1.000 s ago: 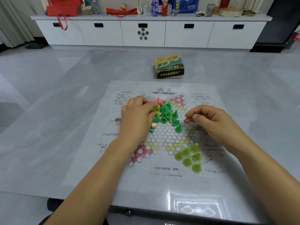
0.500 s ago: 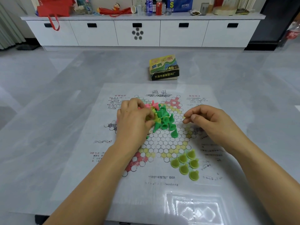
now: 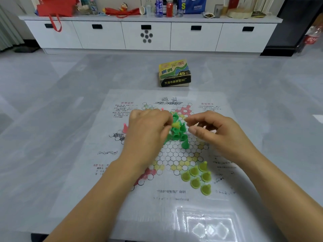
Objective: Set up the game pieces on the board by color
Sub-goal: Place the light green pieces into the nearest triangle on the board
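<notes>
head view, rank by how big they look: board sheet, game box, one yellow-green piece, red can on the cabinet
1. board sheet
2. game box
3. yellow-green piece and red can look about alike; the can is much farther off, so no ranking

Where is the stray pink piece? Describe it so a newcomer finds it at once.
Find the paper board on the grey table. Look just left of the left hand, away from the green pile. The pink piece stands alone there, the only cone on that side.
</notes>
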Available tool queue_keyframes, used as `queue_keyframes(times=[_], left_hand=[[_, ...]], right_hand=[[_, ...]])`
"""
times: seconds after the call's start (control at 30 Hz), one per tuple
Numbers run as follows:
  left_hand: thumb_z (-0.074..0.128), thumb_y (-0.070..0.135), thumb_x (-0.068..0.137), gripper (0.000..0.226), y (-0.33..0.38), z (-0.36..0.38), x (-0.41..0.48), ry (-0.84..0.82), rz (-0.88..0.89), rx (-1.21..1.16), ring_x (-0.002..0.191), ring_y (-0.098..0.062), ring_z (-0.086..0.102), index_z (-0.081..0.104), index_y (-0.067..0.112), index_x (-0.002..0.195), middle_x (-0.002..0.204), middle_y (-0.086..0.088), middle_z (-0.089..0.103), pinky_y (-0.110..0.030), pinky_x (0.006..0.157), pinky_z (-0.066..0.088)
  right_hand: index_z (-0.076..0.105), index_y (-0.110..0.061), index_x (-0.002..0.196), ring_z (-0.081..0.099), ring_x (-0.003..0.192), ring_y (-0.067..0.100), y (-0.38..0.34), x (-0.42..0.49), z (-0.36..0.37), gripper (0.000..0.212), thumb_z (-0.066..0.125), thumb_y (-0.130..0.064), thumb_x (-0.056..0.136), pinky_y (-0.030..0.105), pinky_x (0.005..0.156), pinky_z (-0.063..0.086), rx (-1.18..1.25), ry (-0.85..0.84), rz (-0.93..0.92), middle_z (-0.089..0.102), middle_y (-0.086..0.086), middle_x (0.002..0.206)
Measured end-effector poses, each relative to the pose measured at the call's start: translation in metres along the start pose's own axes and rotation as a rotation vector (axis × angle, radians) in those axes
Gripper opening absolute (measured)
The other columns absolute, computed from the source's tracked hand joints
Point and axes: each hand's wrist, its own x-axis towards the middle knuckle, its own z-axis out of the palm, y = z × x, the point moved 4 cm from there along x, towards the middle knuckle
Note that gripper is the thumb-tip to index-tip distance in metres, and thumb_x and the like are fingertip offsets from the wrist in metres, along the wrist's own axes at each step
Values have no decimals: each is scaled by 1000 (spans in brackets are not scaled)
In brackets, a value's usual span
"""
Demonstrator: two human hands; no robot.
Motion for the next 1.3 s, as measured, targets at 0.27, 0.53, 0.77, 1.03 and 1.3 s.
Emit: queue_keyframes(times=[0.27,0.53,0.77,1.03,1.3], left_hand=[[58,20,75,8,12,18,-1,-89,98,-137,78,-19,56,63,15,80,76,4,62,-32,77,35],[47,38,82,26,5,27,-5,-166,194,-130,108,-15,46,65,22,93,106,5,63,-32,92,29],[44,29,80,22,-4,45,-5,-204,262,150,111,-22,54,65,21,84,102,3,69,-37,95,31],[55,21,88,19,-24,36,1,-143,50,117,123,-24,44,64,15,104,121,-1,59,-40,101,26],[56,19,86,28,-34,16,3,-55,-112,17,121,-22,46,59,15,114,126,-3,55,-41,105,30]], right_hand=[[60,-37,83,56,68,5,8,1,3,26,72,-15,74,22,66,48,-60,25,-20,65,-8,81],[60,-36,81,63,70,14,26,-2,-21,18,61,-18,85,21,63,50,-119,108,126,65,-7,75],[64,-33,82,64,73,8,27,-10,-22,15,61,-18,84,16,69,50,-90,-35,177,71,-5,84],[71,-27,81,56,71,3,29,-21,-20,13,70,-15,76,13,68,44,-104,-185,160,65,-9,83],[71,-28,80,62,81,6,29,-24,-17,16,72,-13,74,22,80,51,-109,-270,151,67,-5,88]])
